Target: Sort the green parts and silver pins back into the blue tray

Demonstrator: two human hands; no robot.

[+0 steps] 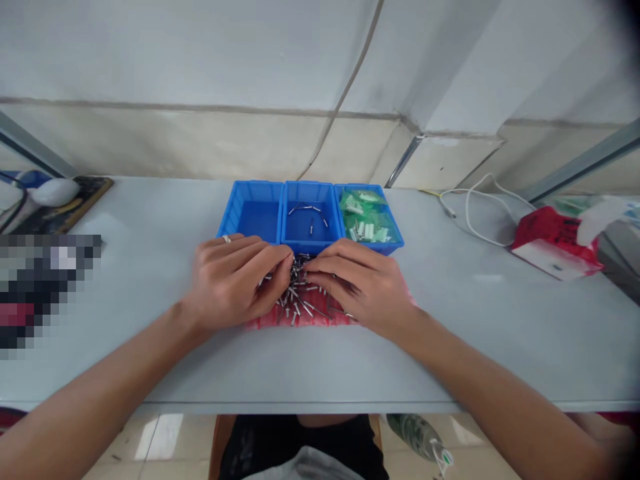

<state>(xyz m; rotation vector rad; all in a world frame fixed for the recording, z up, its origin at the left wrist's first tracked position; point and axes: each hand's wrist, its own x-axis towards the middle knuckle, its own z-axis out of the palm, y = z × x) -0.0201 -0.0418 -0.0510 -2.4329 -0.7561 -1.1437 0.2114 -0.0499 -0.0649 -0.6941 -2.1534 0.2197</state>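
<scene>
Pile: loose metal pins (295,300) are heaped in a tangle, crossed at all angles (thin shanks, small heads).
Place: the heap is spread over a red sheet (300,321), just in front of a blue tray (250,193).
Tray: a few separate pins (307,217) are seen lying flat in the middle compartment.

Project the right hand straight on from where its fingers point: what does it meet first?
The loose metal pins: the right hand points left into that pile and its fingertips look to be at it, though depth is unclear. Beyond them lies the left hand.
</scene>
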